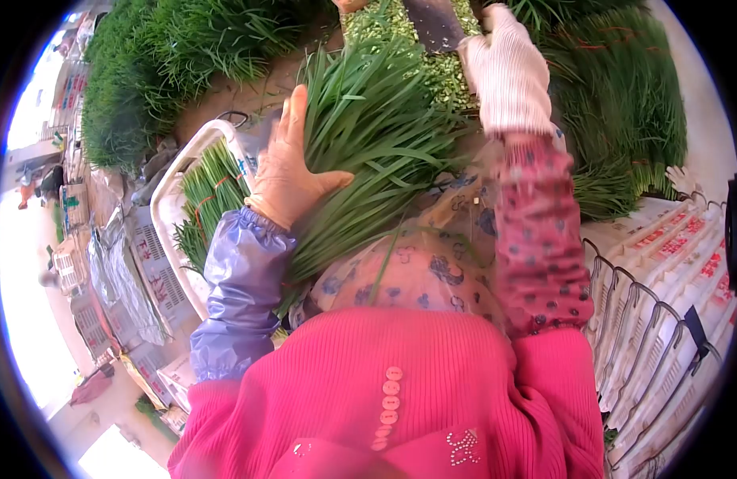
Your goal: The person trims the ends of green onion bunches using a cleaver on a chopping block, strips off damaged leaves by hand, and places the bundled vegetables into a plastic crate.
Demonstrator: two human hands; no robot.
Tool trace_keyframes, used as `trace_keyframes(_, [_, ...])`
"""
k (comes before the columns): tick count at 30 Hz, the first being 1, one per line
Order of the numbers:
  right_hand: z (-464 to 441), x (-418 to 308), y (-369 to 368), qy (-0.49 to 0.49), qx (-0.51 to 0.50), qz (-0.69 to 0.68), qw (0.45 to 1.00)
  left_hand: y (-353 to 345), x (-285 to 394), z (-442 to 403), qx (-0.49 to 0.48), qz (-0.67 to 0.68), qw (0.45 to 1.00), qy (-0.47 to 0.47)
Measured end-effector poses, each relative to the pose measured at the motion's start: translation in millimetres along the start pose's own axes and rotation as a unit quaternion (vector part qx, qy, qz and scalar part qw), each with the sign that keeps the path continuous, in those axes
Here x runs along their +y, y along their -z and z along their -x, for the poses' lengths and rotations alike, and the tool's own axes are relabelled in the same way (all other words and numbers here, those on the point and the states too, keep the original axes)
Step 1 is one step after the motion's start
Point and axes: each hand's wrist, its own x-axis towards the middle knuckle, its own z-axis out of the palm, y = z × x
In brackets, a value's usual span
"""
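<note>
My left hand [287,174], in a tan rubber glove, lies with thumb and fingers spread against a large loose bunch of Chinese chives [368,152]. The long green leaves fan out to its right and reach down to my lap. My right hand [508,76], in a white knitted glove, is closed beside a broad dark knife blade [434,22]. The handle is hidden in its fist. Small chopped pale-green pieces [450,80] lie around the blade and under the leaf tips.
A white crate [175,231] holding banded chives stands at my left. Chive heaps [201,48] lie at the back left, tied bundles [624,96] at the right. Metal wire hoops [636,295] and stacked white crates [679,247] are near my right elbow. A tan shape is cut off at the top edge.
</note>
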Motion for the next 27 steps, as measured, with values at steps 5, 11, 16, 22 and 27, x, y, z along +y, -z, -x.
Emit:
trace_keyframes(5, [105, -41, -24, 0.361, -0.159, -0.060, 0.917, -7, -38, -8, -0.023, 0.090, 0.982, 0.167])
trace_keyframes(11, [119, -57, -38, 0.142, -0.585, 0.033, 0.798, 3, -50, -2, 0.042, 0.429, 0.873, 0.230])
trace_keyframes(16, [133, -62, -41, 0.328, -0.225, 0.148, 0.906, 13, -46, 0, 0.014, 0.527, 0.807, 0.266])
trace_keyframes(22, [103, -74, -49, 0.389, -0.278, 0.103, 0.872, 7, -71, 3, -0.036, 0.592, 0.776, 0.213])
trace_keyframes(27, [98, -67, -38, 0.347, -0.361, -0.039, 0.865, 5, -65, 8, -0.001, 0.579, 0.792, 0.197])
